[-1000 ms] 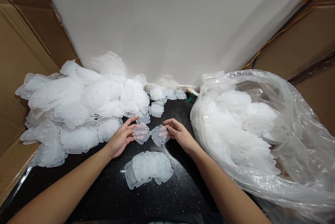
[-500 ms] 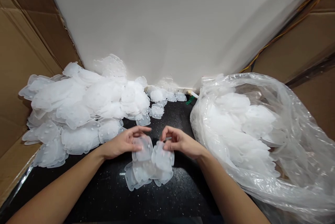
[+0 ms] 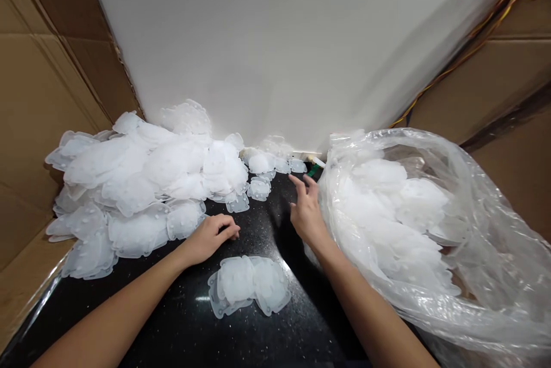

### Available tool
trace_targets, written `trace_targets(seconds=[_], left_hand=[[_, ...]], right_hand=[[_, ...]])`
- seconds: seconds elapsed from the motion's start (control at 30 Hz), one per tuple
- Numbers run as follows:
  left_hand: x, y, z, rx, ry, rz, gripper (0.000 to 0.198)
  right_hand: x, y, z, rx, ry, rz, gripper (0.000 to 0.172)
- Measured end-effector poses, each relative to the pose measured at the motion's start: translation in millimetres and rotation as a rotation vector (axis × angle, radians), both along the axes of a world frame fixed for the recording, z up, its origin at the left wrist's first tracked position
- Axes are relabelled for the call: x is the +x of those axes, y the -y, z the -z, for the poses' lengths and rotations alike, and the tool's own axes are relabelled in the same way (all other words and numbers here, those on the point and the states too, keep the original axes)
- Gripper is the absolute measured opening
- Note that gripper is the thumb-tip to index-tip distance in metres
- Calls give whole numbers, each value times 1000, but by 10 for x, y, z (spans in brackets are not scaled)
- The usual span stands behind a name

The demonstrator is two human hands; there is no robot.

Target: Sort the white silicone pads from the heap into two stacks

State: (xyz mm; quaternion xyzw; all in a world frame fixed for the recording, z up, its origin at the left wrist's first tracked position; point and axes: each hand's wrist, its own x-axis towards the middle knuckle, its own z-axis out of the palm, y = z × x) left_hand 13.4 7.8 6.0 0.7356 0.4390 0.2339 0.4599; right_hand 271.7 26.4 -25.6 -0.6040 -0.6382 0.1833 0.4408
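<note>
Two small overlapping stacks of translucent white plastic sheets [image 3: 249, 285] lie on the black speckled tabletop in front of me. Behind them on the left, my left hand [image 3: 213, 236] rests with its fingers curled in. No sheet shows in it, and it is beside the edge of a large heap of the same sheets [image 3: 146, 167]. My right hand [image 3: 306, 213] is raised further back, fingers stretched out and apart with nothing in them. It points at a few loose sheets [image 3: 260, 187] by the wall and is close to the clear plastic bag's left side.
A large clear plastic bag [image 3: 486, 184] full of similar sheets stands open on the right. Cardboard [image 3: 34, 86] walls the left side, and a white panel [image 3: 258, 41] stands behind. Twisted wires [image 3: 456, 64] run along the right edge. A green piece [image 3: 313, 170] lies at the back.
Both hands have let go of the sheets, which now lie on the small stacks. My right hand has moved back and opened out; my left has drawn slightly away, its fingers curling.
</note>
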Motion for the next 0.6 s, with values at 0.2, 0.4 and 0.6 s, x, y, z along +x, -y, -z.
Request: trace_targets(seconds=[0.2, 0.4, 0.6], left_hand=[[-16, -77, 156, -202, 346, -265, 25], [6, -39, 144, -318, 464, -320, 29], [49, 15, 147, -512, 752, -408, 37]], right_hand=[[-365, -421, 86, -176, 31, -77, 44], [-535, -800, 54, -273, -225, 28, 45], [-512, -409, -52, -392, -515, -303, 45]])
